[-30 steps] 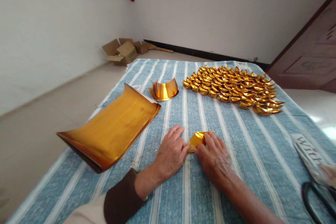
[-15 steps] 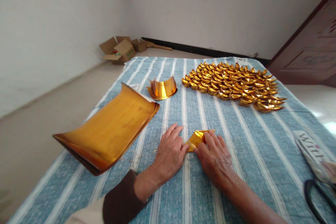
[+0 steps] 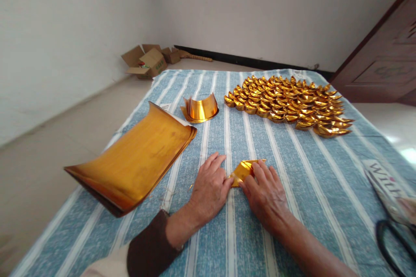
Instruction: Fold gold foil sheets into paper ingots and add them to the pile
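Observation:
A small folded piece of gold foil paper (image 3: 242, 172) lies on the striped cloth between my two hands. My left hand (image 3: 209, 186) holds its lower left corner under the thumb, while the other fingers stretch forward over the cloth. Over the paper's right side, my right hand (image 3: 266, 192) presses down with fingers bent together and the thumb at the lower edge. Its fingers hide part of the paper. Both hands rest low on the table.
A stack of large gold sheets (image 3: 136, 160) lies left, with curled smaller gold strips (image 3: 203, 109) behind it. Many folded gold ingot shapes (image 3: 282, 99) stand in rows at the back right. Black-handled scissors (image 3: 381, 227) lie at the right edge. Cardboard boxes (image 3: 152, 62) sit on the floor.
Both hands keep their places on the folded foil paper, with hardly any finger movement. The whole view has shifted very slightly.

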Demonstrator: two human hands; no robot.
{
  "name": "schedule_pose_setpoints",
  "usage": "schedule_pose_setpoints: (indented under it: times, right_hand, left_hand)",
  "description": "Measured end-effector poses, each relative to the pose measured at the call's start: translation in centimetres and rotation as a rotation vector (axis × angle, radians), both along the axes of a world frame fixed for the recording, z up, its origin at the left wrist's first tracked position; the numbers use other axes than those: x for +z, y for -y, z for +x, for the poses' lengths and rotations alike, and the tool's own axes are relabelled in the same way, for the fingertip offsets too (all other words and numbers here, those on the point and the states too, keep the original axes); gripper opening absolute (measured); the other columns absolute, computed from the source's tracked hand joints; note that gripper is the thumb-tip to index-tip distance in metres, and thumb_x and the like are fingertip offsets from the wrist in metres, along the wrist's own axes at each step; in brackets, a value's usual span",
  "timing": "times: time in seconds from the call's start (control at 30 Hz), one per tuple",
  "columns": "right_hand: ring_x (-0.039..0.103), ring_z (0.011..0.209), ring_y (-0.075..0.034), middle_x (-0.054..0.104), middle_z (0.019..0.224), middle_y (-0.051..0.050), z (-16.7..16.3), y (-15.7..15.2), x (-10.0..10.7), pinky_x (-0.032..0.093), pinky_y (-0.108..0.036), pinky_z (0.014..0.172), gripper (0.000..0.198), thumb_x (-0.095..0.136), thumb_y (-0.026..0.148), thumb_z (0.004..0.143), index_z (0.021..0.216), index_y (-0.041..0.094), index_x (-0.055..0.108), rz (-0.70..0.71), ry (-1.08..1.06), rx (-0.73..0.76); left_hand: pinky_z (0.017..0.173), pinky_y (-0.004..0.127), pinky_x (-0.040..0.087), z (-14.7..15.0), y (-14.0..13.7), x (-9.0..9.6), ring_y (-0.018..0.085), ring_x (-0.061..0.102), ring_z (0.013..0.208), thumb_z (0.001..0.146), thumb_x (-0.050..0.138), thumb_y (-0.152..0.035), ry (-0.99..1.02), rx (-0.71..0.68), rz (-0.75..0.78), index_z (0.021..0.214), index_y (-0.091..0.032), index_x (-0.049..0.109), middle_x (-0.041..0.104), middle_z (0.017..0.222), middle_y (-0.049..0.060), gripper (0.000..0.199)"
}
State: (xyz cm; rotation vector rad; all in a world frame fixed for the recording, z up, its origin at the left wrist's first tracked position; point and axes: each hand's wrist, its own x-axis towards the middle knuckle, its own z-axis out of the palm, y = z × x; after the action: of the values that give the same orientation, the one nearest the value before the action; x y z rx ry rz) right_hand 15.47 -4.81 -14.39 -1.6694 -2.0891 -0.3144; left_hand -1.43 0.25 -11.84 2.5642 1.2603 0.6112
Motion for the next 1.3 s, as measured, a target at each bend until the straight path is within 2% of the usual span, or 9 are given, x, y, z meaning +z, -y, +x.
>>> schedule_pose_setpoints:
  times: [0.2, 1.03, 1.3]
  right_hand:
    - [0.052, 0.116, -0.031, 0.061, 0.106, -0.014, -0.05, 0.05, 0.22, 0.044, -0.048, 0.091, 0.020, 0.053, 0.026, 0.093, 0.079, 0.017, 0.063, -0.019, -0.014, 0.003]
    - [0.052, 0.115, -0.031, 0.062, 0.105, -0.014, -0.19, -0.05, 0.07, 0.044, -0.047, 0.091, 0.020, 0.054, 0.027, 0.093, 0.079, 0.018, 0.065, 0.017, 0.007, -0.007]
    - [0.052, 0.113, -0.031, 0.062, 0.102, -0.013, -0.22, -0.08, 0.03, 0.043, -0.046, 0.089, 0.018, 0.056, 0.028, 0.092, 0.078, 0.019, 0.064, -0.002, 0.002, -0.018]
  left_hand:
    - [0.103, 0.057, 0.041, 0.04, 0.02, 0.02, 0.035, 0.043, 0.129, 0.085, 0.058, -0.015, -0.002, -0.007, 0.011, 0.066, -0.016, 0.053, 0.058, 0.127, 0.018, 0.019]
    - [0.101, 0.056, 0.045, 0.16, 0.07, -0.02, 0.032, 0.047, 0.126, 0.086, 0.055, -0.017, 0.009, 0.015, 0.063, 0.067, -0.017, 0.053, 0.060, 0.125, 0.014, 0.019]
    - [0.103, 0.056, 0.043, 0.29, 0.11, 0.16, 0.033, 0.045, 0.128, 0.086, 0.055, -0.016, 0.004, 0.019, 0.031, 0.066, -0.017, 0.053, 0.059, 0.125, 0.016, 0.019]
